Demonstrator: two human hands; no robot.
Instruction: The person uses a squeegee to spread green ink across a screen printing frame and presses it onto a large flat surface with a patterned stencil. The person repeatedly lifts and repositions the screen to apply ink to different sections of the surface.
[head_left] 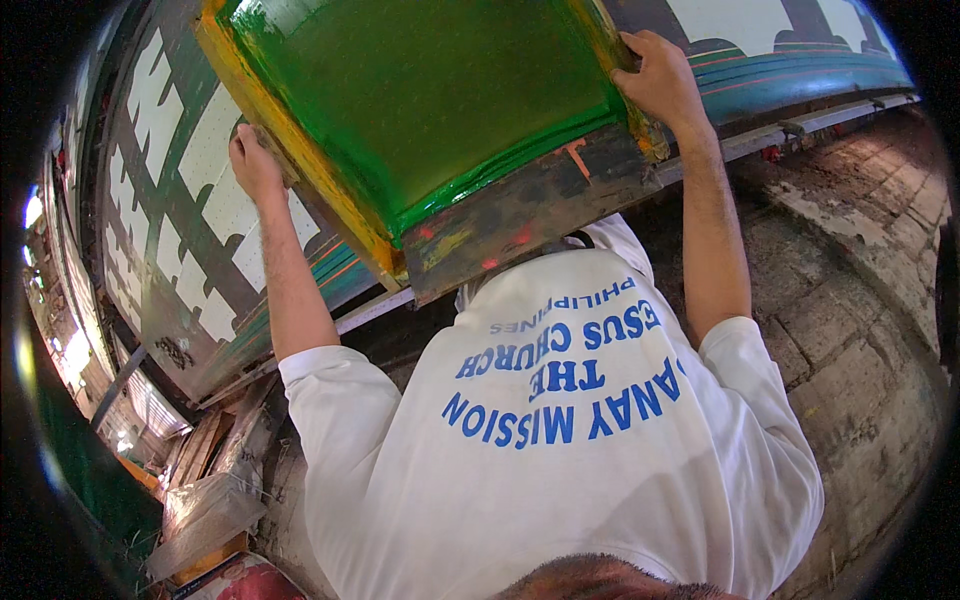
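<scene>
Screen frame over the long table, upper centre, one hand on either side.
The person's left hand is on its left edge, the right hand on its right edge; the table extends past both sides. The shirt fills the lower centre, floor to its right; at lower left sits what is probably a wrapped bundle.

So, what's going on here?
A person in a white shirt is holding a frame by its sides, left hand on one, right hand on the other. Its inside is green; the dark strip at the near end has red and yellow smears. It's over a patterned surface; whether resting or lifted, I can't tell.
</scene>
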